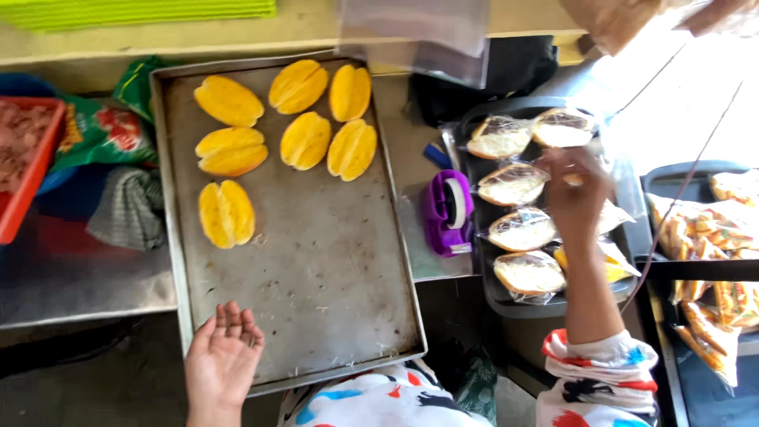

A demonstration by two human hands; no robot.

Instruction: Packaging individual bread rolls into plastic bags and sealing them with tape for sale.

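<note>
My left hand lies palm up with fingers apart at the near left corner of a large metal baking tray, holding nothing. Several yellow split buns sit at the far end of that tray. My right hand reaches over a dark tray of buns wrapped in clear film, fingers curled around a small wrapped piece; the grip is blurred. A purple tape dispenser stands between the two trays.
A red tray and green snack bags lie at the left with a grey cloth. More wrapped sandwiches fill a tray at the right. A clear plastic bag hangs at the top.
</note>
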